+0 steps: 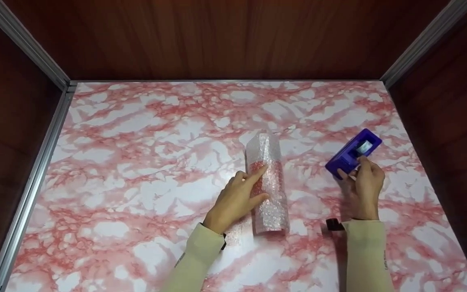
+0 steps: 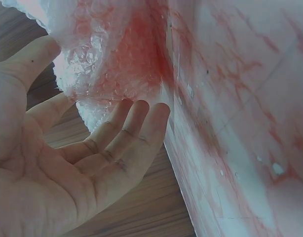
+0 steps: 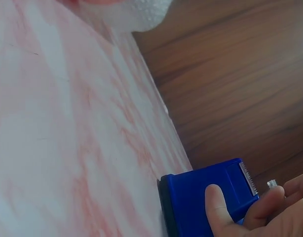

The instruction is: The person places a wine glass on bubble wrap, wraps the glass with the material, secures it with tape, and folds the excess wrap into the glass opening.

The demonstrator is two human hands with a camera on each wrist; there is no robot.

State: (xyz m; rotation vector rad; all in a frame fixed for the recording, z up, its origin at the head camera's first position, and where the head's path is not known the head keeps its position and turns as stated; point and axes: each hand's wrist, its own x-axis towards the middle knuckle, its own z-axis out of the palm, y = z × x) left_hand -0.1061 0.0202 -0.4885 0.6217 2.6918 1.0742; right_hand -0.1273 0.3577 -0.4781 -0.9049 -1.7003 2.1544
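A bubble-wrapped bundle (image 1: 272,207), long and showing red through the clear wrap, lies lengthwise near the table's middle. My left hand (image 1: 235,198) rests on its left side, index finger and thumb stretched over the wrap (image 2: 119,64). In the left wrist view the fingers of that hand (image 2: 92,158) are loosely bent. To the right, my right hand (image 1: 367,184) holds a blue tape dispenser (image 1: 341,160), its tape roll (image 1: 364,146) visible inside. The thumb presses the dispenser's side (image 3: 196,197); the other fingers are by its serrated cutter (image 3: 248,178), near a small clear bit of tape (image 3: 272,183).
The table (image 1: 136,170) has a red-and-white marbled top. Dark wood-look panels (image 1: 225,40) with metal edging stand behind it and on both sides. A small dark strap end (image 1: 334,224) sticks out by the right sleeve (image 1: 366,251).
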